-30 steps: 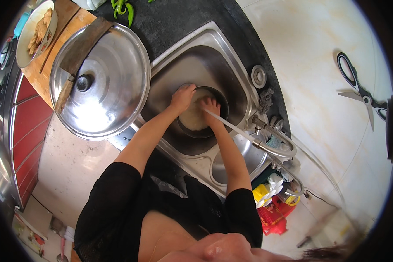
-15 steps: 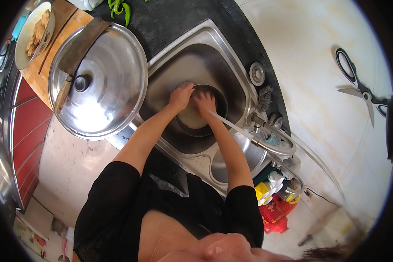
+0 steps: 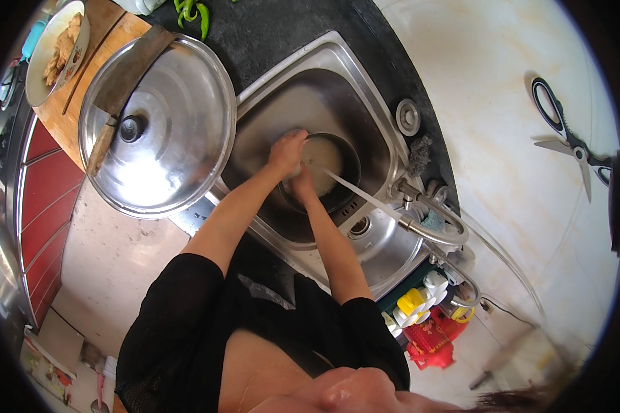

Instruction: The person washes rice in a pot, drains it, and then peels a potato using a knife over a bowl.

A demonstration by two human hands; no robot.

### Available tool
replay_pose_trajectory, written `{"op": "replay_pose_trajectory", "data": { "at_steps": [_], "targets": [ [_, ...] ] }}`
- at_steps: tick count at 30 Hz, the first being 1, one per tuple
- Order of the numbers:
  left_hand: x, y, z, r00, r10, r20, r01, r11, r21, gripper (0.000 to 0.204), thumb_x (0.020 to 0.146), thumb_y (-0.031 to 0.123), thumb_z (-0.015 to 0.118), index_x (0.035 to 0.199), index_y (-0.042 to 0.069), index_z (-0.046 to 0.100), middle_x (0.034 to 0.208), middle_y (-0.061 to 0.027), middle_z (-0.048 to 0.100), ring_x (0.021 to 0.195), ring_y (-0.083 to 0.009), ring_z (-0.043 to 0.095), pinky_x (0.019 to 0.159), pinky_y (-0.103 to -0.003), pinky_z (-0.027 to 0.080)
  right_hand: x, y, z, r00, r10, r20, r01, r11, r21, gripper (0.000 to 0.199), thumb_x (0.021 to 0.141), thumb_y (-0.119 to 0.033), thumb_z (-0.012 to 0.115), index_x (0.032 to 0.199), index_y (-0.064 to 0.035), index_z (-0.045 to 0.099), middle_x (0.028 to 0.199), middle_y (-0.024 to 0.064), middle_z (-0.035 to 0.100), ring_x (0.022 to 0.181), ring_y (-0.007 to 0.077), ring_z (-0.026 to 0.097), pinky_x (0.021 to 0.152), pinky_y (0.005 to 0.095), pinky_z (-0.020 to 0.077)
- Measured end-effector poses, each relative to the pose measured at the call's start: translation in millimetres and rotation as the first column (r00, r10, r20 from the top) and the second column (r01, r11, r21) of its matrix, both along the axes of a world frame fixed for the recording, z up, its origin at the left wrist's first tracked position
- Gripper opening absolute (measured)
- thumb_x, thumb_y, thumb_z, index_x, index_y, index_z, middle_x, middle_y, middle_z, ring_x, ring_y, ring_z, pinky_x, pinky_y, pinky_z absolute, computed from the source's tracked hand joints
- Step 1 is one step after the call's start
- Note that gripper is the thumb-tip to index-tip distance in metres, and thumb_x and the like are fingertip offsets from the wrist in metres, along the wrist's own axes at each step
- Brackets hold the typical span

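Note:
In the sink basin stands a round dark pot with cloudy whitish water in it. My left hand is closed over the pot's left rim, fingers bent toward the inside. Just below it, my right hand is inside the pot at the left wall; its fingers are mostly hidden. From the curved tap on the right, a stream of water runs into the pot, passing just right of my right hand.
A large metal lid with a cleaver across it lies left of the sink. Beyond are a wooden board, a bowl of pale food pieces and green peppers. Scissors hang at right; a second basin adjoins.
My right hand has moved left and nearer, from the pot's far part to its left wall beside my left hand. The water surface shows more. My left hand stays at the rim.

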State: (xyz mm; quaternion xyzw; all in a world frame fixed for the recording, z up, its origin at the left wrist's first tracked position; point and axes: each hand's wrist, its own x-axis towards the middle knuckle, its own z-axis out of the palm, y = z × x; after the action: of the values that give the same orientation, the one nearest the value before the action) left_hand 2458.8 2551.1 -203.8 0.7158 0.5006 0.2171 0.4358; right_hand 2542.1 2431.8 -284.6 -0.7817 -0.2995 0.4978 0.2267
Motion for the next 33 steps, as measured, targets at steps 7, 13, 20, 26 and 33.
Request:
{"op": "replay_pose_trajectory", "data": {
  "at_steps": [7, 13, 20, 26, 33],
  "targets": [
    [-5.6, 0.8, -3.9, 1.000, 0.005, -0.028, -0.007, 0.999, -0.054, 0.011, 0.083, 0.018, 0.046, 0.086, 0.008, 0.045, 0.088, -0.0124, 0.054, 0.085, -0.0351, 0.051, 0.066, -0.046, 0.042, 6.6, 52.9, 48.3, 0.920, 0.325, 0.218, -0.255, 0.920, -0.297, 0.030, 0.081, -0.026, 0.050, 0.096, -0.0023, 0.059, 0.107, 0.0158, 0.055, 0.100, 0.0357, 0.049, 0.081, 0.0423, 0.0399],
    [-6.8, 0.1, -0.1, 1.000, 0.018, -0.013, -0.018, 1.000, -0.026, 0.010, 0.083, 0.018, 0.046, 0.088, 0.009, 0.046, 0.088, -0.0113, 0.055, 0.086, -0.0339, 0.051, 0.065, -0.045, 0.042, 28.2, 69.6, 71.4, 0.338, 0.694, 0.636, -0.755, 0.603, -0.257, 0.041, 0.075, -0.023, 0.054, 0.114, -0.0098, 0.048, 0.120, 0.0164, 0.044, 0.115, 0.0342, 0.036, 0.089, 0.0486, 0.0331],
    [-1.6, -0.9, -1.9, 0.999, 0.005, -0.041, -0.008, 0.998, -0.070, 0.010, 0.083, 0.019, 0.046, 0.088, 0.010, 0.047, 0.088, -0.0113, 0.055, 0.085, -0.0340, 0.052, 0.066, -0.045, 0.043, 34.9, -2.2, 41.2, 0.668, 0.452, 0.592, -0.374, 0.891, -0.258, 0.061, 0.069, -0.018, 0.060, 0.121, 0.0014, 0.035, 0.127, 0.0207, 0.034, 0.115, 0.0410, 0.033, 0.094, 0.0477, 0.0296],
    [5.6, -2.3, -2.6, 1.000, -0.004, 0.000, 0.004, 1.000, 0.001, 0.010, 0.083, 0.019, 0.047, 0.088, 0.010, 0.047, 0.088, -0.0115, 0.055, 0.083, -0.0350, 0.053, 0.066, -0.046, 0.043, -10.3, 11.1, 4.3, 0.971, 0.069, 0.228, -0.113, 0.977, 0.184, 0.047, 0.075, -0.014, 0.055, 0.117, 0.0019, 0.041, 0.111, 0.0226, 0.051, 0.107, 0.0360, 0.045, 0.084, 0.0395, 0.0388],
    [-6.0, -1.3, -2.1, 1.000, 0.018, -0.020, -0.018, 1.000, -0.025, 0.011, 0.082, 0.020, 0.047, 0.088, 0.010, 0.047, 0.087, -0.0115, 0.055, 0.083, -0.0345, 0.053, 0.066, -0.045, 0.043, 7.5, 33.2, 5.6, 0.928, 0.132, 0.348, -0.179, 0.978, 0.106, 0.032, 0.080, -0.018, 0.050, 0.106, 0.0005, 0.052, 0.098, 0.0202, 0.058, 0.095, 0.0351, 0.053, 0.080, 0.0413, 0.0396]
  ]
}}
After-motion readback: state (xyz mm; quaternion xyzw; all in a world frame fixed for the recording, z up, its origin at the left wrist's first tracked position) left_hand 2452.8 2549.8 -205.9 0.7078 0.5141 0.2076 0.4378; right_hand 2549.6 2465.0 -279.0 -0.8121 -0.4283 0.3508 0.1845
